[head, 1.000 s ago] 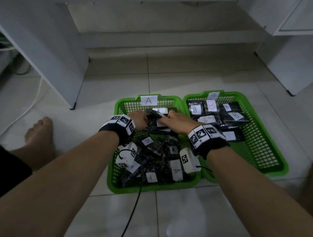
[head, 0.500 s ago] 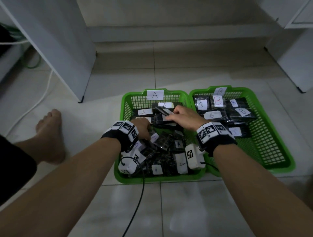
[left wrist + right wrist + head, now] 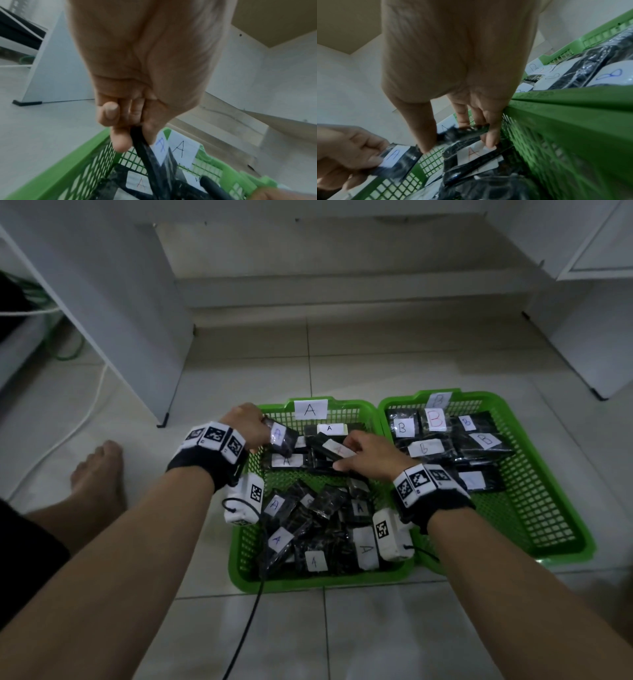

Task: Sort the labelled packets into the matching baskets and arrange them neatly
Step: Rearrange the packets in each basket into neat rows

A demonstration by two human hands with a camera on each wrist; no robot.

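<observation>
The left hand (image 3: 245,424) was raised over the far left corner of the A basket (image 3: 246,546), thumb and curled fingers pinching a black packet with a blue A label (image 3: 283,436) by its upper edge; the packet hung tilted, clear of those below. The right hand (image 3: 371,455) was lower, near the basket's far right side, thumb and fingertips (image 3: 491,140) closed on a black packet with a red A label (image 3: 330,449) — this one lay slanted on the packets beneath.

Flat A-labelled packets (image 3: 287,461) lay in a row along the far end of that basket; the near half held a loose, overlapping heap of A packets (image 3: 322,529). The B basket (image 3: 548,522) stood touching the A basket on the right, its B-labelled packets (image 3: 445,436) grouped toward the far end. Both baskets sat on a pale tiled floor (image 3: 308,638) — a bare foot (image 3: 99,474) rested to the left, near a white cabinet panel (image 3: 113,313).
</observation>
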